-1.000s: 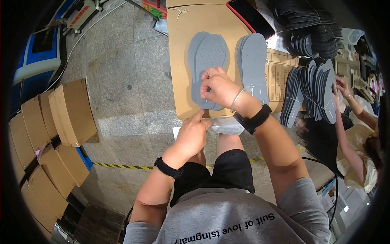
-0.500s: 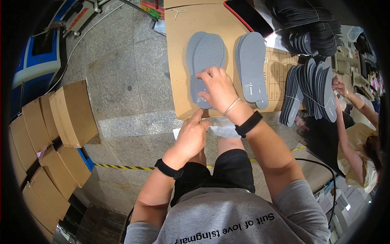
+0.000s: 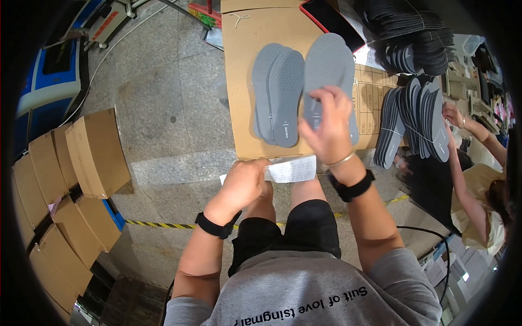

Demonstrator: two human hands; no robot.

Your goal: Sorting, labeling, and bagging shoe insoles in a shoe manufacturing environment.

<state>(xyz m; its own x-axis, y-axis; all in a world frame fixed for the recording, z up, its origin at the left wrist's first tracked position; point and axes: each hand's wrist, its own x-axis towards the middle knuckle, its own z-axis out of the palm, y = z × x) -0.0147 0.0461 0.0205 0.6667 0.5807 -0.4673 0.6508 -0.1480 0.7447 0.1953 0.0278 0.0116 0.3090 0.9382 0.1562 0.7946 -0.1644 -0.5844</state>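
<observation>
My left hand (image 3: 244, 183) grips a white label sheet (image 3: 292, 169) above my knees. My right hand (image 3: 327, 129) rests with bent fingers on the right pile of grey insoles (image 3: 328, 54). The hand hides whether anything small is pinched between the thumb and forefinger. A second pile of grey insoles (image 3: 278, 96) lies just to the left, and both piles sit on a brown cardboard surface (image 3: 239, 81). Each of my wrists carries a black band.
Folded cardboard boxes (image 3: 98, 152) stand in a row on the left, on the stone floor. Bundles of black insoles (image 3: 418, 122) lean at the right. Another person (image 3: 481, 185) is handling them. A dark tablet with a red edge (image 3: 331, 20) lies at the back. Striped tape (image 3: 147, 224) marks the floor.
My right hand has moved from the left insole pile to the right one. My left hand has lifted the label sheet slightly and turned it into clearer view.
</observation>
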